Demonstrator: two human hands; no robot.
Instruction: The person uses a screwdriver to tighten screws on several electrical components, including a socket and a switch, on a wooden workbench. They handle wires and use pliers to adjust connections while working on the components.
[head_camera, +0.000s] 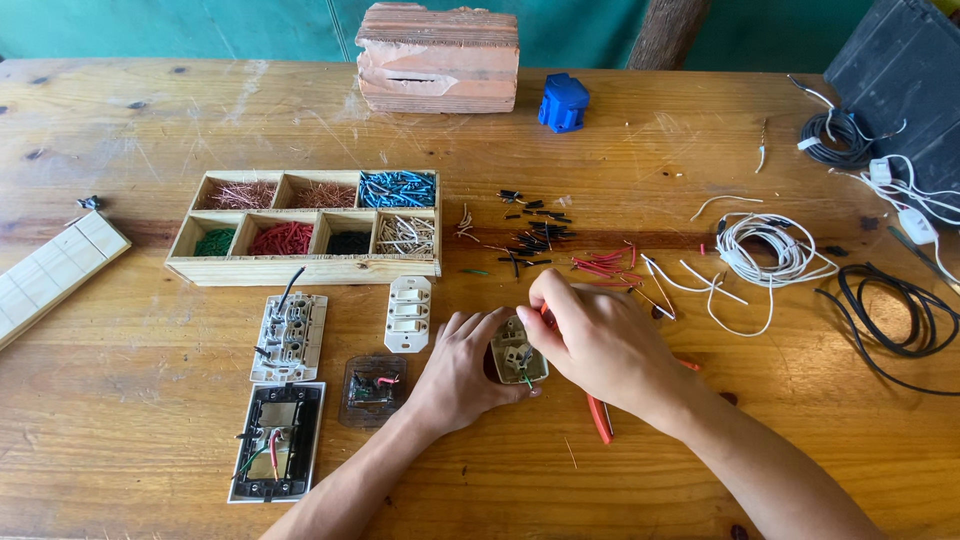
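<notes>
Mid-wiring, I reckon: left hand (462, 375) clamps the small socket module (519, 353), right hand (592, 335) pinches something on top, red-handled pliers (600, 418) underneath. Next needs steady fingertip work.

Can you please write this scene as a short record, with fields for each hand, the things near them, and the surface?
left hand: left hand steadies a small beige switch module on the table
right hand: right hand covers the module from above; orange-handled pliers lie under it
near: white triple switch, compartment tray of wire pieces, loose red and black wire bits
surface: wooden table
</notes>
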